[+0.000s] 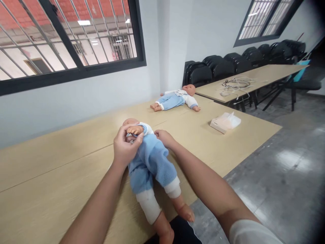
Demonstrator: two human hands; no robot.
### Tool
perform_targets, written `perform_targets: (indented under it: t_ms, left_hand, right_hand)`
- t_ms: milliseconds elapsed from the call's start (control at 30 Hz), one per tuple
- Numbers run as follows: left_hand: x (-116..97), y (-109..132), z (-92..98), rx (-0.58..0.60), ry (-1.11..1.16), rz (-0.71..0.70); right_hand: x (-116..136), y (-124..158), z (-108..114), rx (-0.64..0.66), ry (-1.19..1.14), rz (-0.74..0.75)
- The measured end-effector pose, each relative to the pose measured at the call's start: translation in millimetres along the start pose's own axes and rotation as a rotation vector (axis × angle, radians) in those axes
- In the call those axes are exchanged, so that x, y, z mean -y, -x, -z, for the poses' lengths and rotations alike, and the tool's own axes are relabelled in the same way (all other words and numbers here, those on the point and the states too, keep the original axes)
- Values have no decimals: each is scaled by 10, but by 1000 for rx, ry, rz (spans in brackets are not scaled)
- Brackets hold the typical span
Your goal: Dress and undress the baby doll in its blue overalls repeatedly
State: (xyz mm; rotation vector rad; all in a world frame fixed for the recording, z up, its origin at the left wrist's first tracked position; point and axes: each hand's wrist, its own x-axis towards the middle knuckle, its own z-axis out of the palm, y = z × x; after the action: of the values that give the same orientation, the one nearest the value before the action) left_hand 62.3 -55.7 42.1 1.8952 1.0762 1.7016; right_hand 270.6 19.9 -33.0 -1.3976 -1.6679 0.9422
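Observation:
A baby doll (153, 154) in a blue and white outfit lies on its back at the table's near edge, its bare feet toward me. My left hand (125, 144) is closed around the doll's arm near its small hand (135, 130), thumb and fingers pinching the sleeve cuff. On the doll's other side, my right hand (164, 137) rests against its upper body with the fingers curled in. What those fingers hold, if anything, is hidden behind the outfit. The doll's head (130, 121) shows only in part behind my left hand.
A second doll (175, 99) in similar clothes lies farther back on the wooden table (63, 162). A tissue pack (225, 122) is at the right. White cables (237, 84) lie on another table (266, 76). Black chairs (200, 73) stand stacked along the wall.

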Motion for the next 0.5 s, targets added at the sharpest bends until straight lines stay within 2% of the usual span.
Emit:
perform_targets:
  t_ms: [167, 333, 400, 500]
  left_hand:
    - [-59, 76, -97, 82, -94, -27]
    - [-94, 161, -195, 184, -64, -52]
    - [-84, 208, -252, 239, -81, -88]
    - [-69, 275, -359, 372, -112, -177]
  right_hand:
    - [5, -40, 51, -13, -127, 92]
    - [-85, -108, -67, -118, -154, 21]
    - [-99, -120, -69, -86, -184, 23]
    - [-65, -93, 14, 28, -288, 36]
